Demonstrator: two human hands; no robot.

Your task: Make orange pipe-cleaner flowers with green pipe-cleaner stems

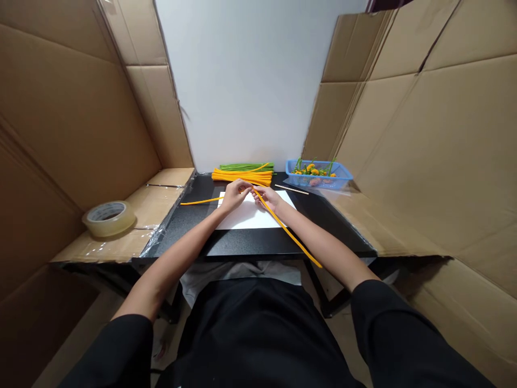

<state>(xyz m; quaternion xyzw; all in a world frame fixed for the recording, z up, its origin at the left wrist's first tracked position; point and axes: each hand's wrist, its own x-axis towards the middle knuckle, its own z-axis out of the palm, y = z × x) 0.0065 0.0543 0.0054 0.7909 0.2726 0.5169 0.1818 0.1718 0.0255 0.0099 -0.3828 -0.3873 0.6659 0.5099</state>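
Pipe cleaner (pixel 291 233), orange, sits clamped in the grip of left hand (pixel 236 195) and right hand (pixel 270 198), above white paper (pixel 246 220) on the black tabletop (pixel 181 231). Bundled orange stems (pixel 228 175) lie just beyond.

I'm counting from my remote seat: two hands, one left hand (pixel 235 196) and one right hand (pixel 270 198)! Two loose orange ends (pixel 194 202), one out left, one near right; whether that's one orange stem (pixel 301 244) or two, I can't tell. Far side, two bundles: one orange bundle (pixel 238 175), one green bundle (pixel 242 167), strands too packed to count. One white sheet (pixel 254 221) mid-table, one thin stick (pixel 291 189) far right, one blue basket (pixel 344 171) beside it, several yellow flowers (pixel 311 168) inside, too clustered to number. One tape roll (pixel 115 226), left!
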